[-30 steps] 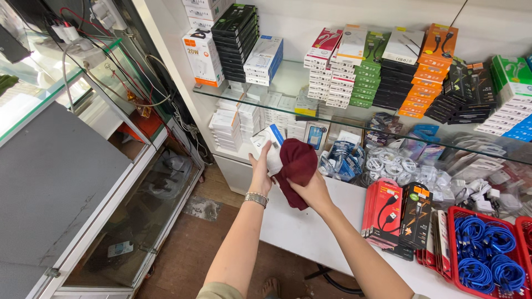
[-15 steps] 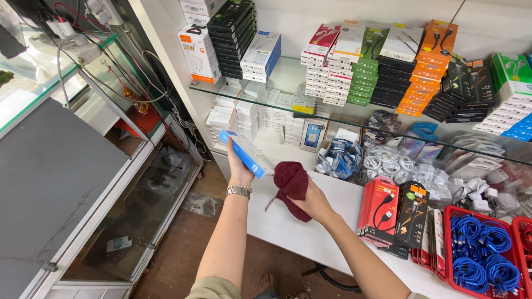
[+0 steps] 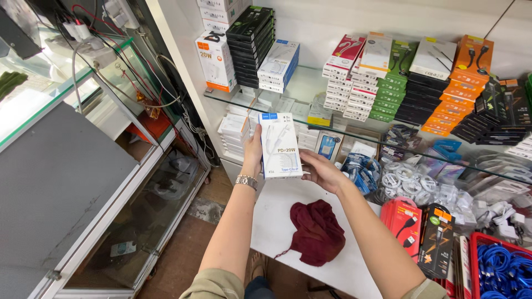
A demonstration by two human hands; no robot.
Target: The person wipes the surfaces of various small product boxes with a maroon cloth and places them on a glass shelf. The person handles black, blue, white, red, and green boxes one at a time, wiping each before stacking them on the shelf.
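Head view: left hand (image 3: 253, 150) and right hand (image 3: 323, 171) both gripping white cable box (image 3: 280, 145), fingers curling round its edges, holding it above white counter (image 3: 271, 221); maroon cloth (image 3: 317, 231) lying below.

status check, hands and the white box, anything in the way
Left hand and right hand both gripping white box. Dark red cloth lying below on counter.

Both forearms reach forward, bare past short sleeves; the left hand (image 3: 254, 150) is raised, fingers closed in a grip, a watch at its wrist; the right hand (image 3: 323, 171) is palm-up, fingers curled in support
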